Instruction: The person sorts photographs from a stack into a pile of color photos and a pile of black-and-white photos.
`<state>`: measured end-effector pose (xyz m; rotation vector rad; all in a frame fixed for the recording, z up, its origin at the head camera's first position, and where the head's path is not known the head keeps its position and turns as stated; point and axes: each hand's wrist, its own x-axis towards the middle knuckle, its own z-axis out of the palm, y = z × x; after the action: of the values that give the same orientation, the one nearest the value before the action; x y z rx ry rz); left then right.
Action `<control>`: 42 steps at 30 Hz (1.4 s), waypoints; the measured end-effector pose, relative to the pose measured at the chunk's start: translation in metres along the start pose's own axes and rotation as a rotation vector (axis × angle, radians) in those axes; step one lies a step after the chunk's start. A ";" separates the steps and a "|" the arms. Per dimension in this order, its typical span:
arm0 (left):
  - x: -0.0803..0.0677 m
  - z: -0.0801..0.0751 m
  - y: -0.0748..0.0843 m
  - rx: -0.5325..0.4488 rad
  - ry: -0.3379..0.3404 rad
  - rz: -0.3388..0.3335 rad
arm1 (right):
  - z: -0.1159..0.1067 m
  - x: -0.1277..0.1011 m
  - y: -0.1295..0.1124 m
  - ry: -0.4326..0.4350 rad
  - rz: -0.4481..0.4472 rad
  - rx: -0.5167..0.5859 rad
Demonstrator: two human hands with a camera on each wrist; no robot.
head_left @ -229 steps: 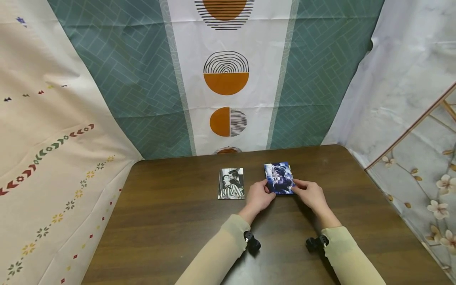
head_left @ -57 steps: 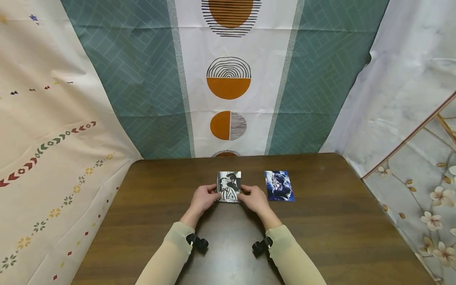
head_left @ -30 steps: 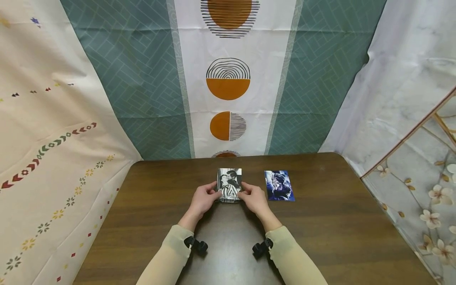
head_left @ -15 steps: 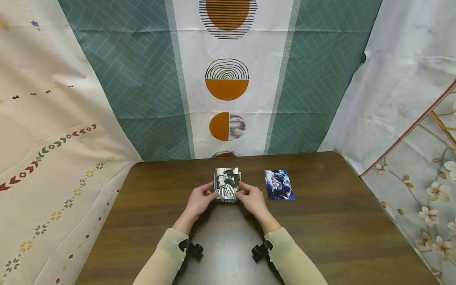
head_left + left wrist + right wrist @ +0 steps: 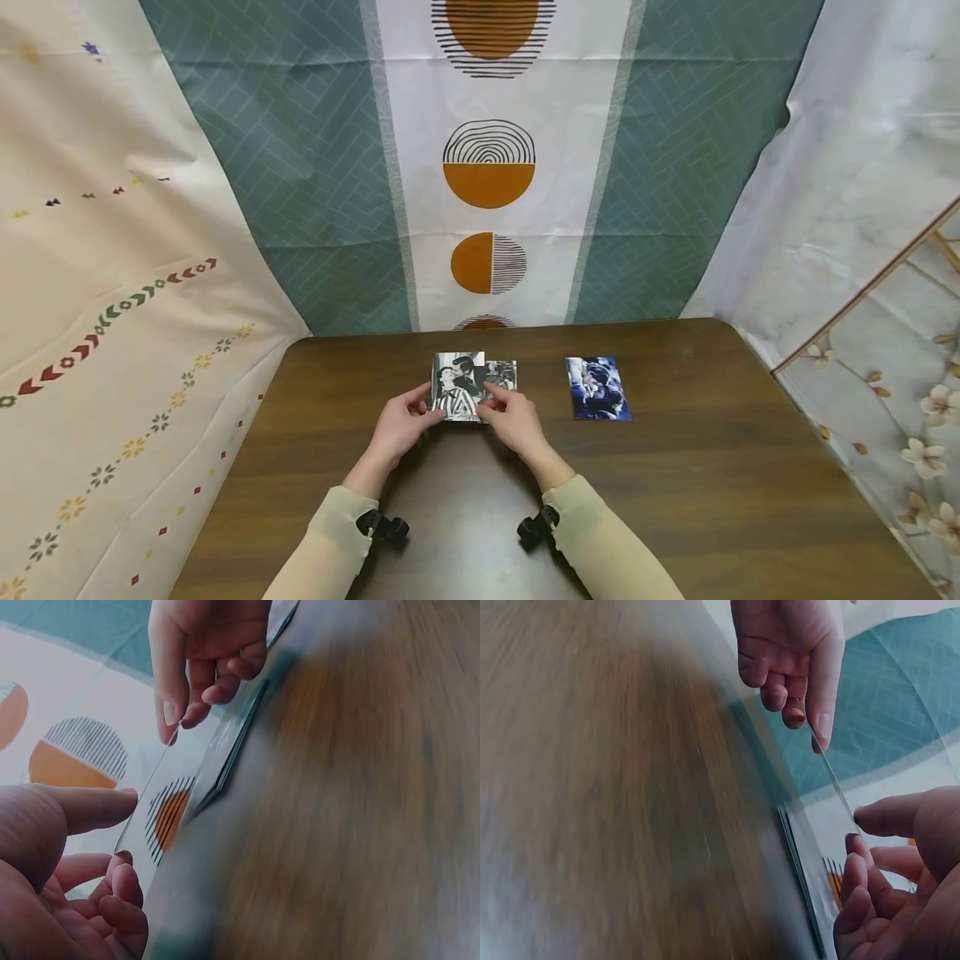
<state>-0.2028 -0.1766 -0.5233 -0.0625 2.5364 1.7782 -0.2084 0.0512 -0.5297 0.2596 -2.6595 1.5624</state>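
Observation:
A black-and-white photo card (image 5: 457, 383) of a couple, one in stripes, is pinched at both side edges. My left hand (image 5: 399, 427) grips its left edge and my right hand (image 5: 513, 423) its right edge, each between thumb and fingers. Seen edge-on in the left wrist view, the thin card (image 5: 150, 780) is raised off the table. Behind it, to the right, a stack of cards (image 5: 501, 373) shows part of another black-and-white picture; the rest is hidden. That stack's layered edge (image 5: 799, 874) appears in the right wrist view.
To the right lies a blue-toned photo card (image 5: 598, 388), slightly turned, on the brown wooden table (image 5: 712, 467). A patterned cloth (image 5: 330, 208) hangs behind the table's back edge, with light cloths at both sides.
Both hands were at the blue card earlier, then moved left to the black-and-white one. The top card has since come up and shifted left, uncovering the stack beneath.

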 end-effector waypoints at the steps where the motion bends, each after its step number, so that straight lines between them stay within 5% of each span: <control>1: -0.001 -0.003 -0.001 0.002 0.004 -0.005 | 0.003 0.001 -0.002 -0.007 -0.007 -0.004; 14: -0.002 -0.045 -0.015 0.072 0.071 -0.049 | 0.041 0.011 -0.026 -0.116 -0.029 -0.030; 23: -0.005 -0.069 -0.029 0.100 0.107 -0.092 | 0.074 0.012 -0.042 -0.140 -0.083 -0.187; 42: 0.000 -0.092 -0.045 0.154 0.148 -0.127 | 0.101 0.021 -0.053 -0.199 -0.024 -0.341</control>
<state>-0.2013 -0.2782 -0.5348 -0.3540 2.6924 1.5832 -0.2157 -0.0647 -0.5311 0.4465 -2.9988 1.1004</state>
